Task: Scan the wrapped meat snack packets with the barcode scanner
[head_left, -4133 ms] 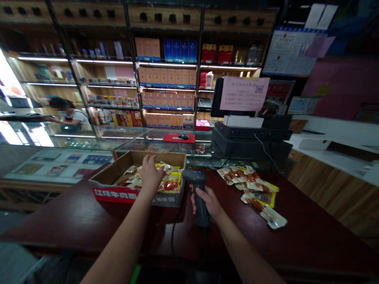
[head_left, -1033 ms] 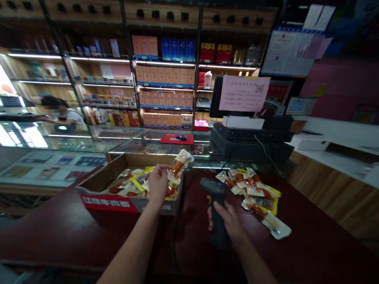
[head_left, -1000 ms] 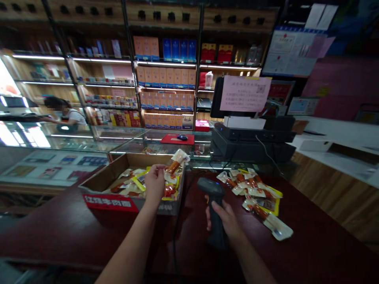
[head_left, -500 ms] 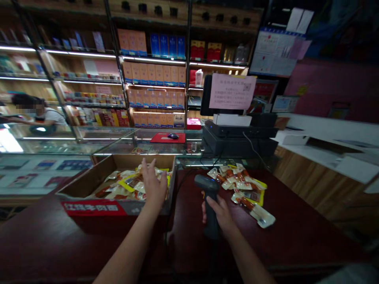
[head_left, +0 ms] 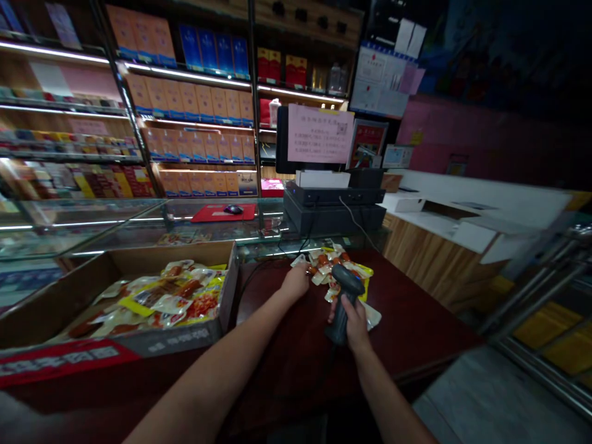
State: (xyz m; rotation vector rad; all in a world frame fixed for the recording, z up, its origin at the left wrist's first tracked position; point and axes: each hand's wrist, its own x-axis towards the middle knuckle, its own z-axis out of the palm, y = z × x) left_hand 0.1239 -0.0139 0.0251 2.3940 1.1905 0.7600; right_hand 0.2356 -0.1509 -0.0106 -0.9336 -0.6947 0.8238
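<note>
My right hand (head_left: 355, 320) is wrapped around the handle of a dark barcode scanner (head_left: 348, 280), held upright above the dark red table. Just left of it, my left hand (head_left: 296, 282) reaches to the near left edge of a pile of sealed snack packets (head_left: 319, 262). It touches or nearly touches a pale packet; its fingers are mostly hidden, so its grip does not show. Another pale packet (head_left: 372, 316) lies partly behind the scanner. At the left, an open cardboard box (head_left: 229, 296) with a red label holds several clear and yellow snack packets (head_left: 173, 293).
A monitor (head_left: 319, 132) with a pink notice stands on a black cash drawer (head_left: 335, 209) behind the pile. A glass counter (head_left: 139, 229) bears a red mat (head_left: 203, 213) and a mouse (head_left: 234, 209). A cable (head_left: 250, 280) runs along the table. Lit shelves line the back.
My left hand has moved from above the box, fingers spread, rightward to the packet pile. The scanner in my right hand now stands in front of the pile. The view has turned right.
</note>
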